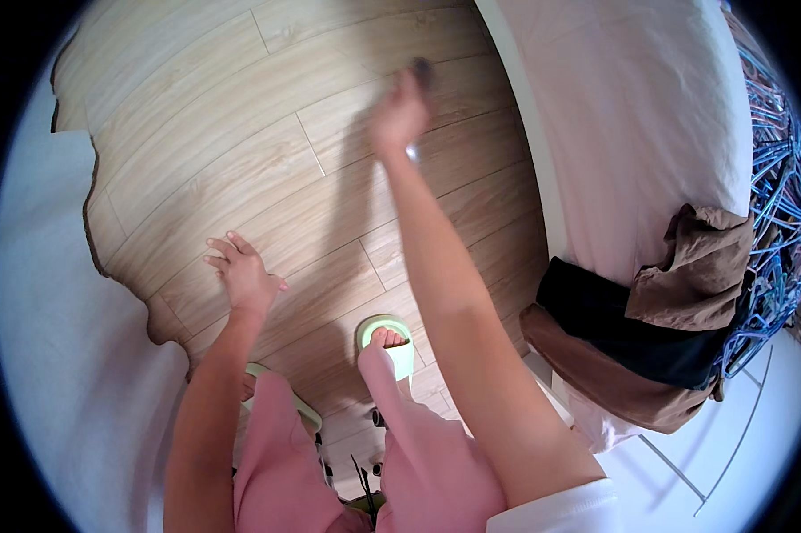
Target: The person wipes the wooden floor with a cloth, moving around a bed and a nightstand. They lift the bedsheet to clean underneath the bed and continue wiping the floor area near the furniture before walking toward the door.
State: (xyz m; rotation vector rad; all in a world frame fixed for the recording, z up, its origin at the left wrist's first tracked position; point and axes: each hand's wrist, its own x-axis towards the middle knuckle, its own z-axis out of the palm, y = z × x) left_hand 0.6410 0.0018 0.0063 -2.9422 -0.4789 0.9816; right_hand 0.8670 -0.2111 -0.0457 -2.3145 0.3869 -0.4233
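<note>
My right hand (400, 116) reaches out over the wood-plank floor (240, 186), blurred by motion. Its fingers look closed around a small dark object (421, 70), too blurred to name. A bright shiny spot shows just below the wrist side of that hand; I cannot tell whether it belongs to the same object. My left hand (246, 276) hovers above the planks to the lower left, fingers spread and holding nothing.
At right, a surface covered in pale pink fabric (613, 133) bears brown cloth (697, 280) and black cloth (593, 300). Many tangled hangers (777, 200) lie beyond. Pale cloth (47, 286) hangs at left. Below are green slippers (403, 363) on my feet and casters (377, 418).
</note>
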